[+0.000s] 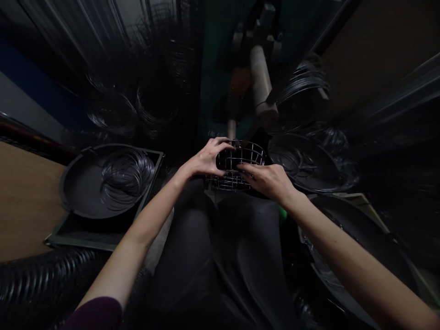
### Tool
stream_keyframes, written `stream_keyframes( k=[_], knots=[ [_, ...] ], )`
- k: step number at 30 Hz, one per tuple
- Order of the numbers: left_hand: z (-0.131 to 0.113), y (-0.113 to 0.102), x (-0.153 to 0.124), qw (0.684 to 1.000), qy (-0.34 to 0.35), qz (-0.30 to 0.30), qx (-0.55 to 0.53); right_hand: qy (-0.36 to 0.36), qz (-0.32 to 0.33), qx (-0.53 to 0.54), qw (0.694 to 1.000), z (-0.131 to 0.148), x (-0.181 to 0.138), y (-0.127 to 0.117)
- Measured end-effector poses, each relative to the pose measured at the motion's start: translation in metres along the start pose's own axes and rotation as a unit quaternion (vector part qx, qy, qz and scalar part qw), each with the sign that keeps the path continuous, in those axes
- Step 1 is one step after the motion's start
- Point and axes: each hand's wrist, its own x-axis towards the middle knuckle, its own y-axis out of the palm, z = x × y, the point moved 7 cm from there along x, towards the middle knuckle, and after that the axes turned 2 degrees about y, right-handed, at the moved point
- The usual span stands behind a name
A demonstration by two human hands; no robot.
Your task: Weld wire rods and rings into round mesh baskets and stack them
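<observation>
A round wire basket [252, 153] of crossed metal wires is in front of my knees, below the machine's rods. My left hand [212, 156] is curved around the basket's left side, thumb low and fingers at the upper rim. Against its front right side lies my right hand [270, 179], with fingertips on the wires and the thumb hidden. Just behind the basket's rim, a thin upright metal rod [231, 129] of the machine comes down. Whether the rod touches the wires I cannot tell.
A thick pale cylinder arm [260, 78] of the green machine [216, 68] slants down above the basket. At left, a black round pan [84, 183] holds wire rings [129, 176]. Another pan [323, 165] with rings is at right. Wire coils [304, 80] hang behind it.
</observation>
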Motion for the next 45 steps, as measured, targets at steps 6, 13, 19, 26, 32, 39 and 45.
stream_keyframes(
  k=[6,13,19,26,32,39,45],
  knots=[
    [0.006,0.0,0.002,1.0,-0.015,0.009,-0.006,0.026,0.042,0.019,0.999,-0.004,0.006,0.004],
    [0.011,-0.002,0.006,0.999,-0.029,0.003,-0.02,0.071,0.023,0.07,0.995,-0.005,0.002,0.002],
    [0.024,-0.007,0.019,0.999,-0.051,0.008,-0.008,0.159,-0.079,0.07,0.982,-0.021,0.004,-0.002],
    [0.035,-0.012,0.029,0.998,-0.063,-0.007,-0.02,0.152,-0.13,0.168,0.965,-0.036,0.012,0.004],
    [0.049,-0.024,0.042,0.997,-0.066,-0.037,-0.035,0.183,-0.163,0.211,0.946,-0.053,0.03,0.011],
    [0.059,-0.021,0.049,0.994,-0.056,-0.039,-0.08,0.187,-0.164,0.206,0.947,-0.061,0.041,0.014],
    [0.065,-0.026,0.026,0.994,-0.076,-0.037,-0.075,0.209,-0.163,0.229,0.936,-0.076,-0.008,-0.007]
  ],
)
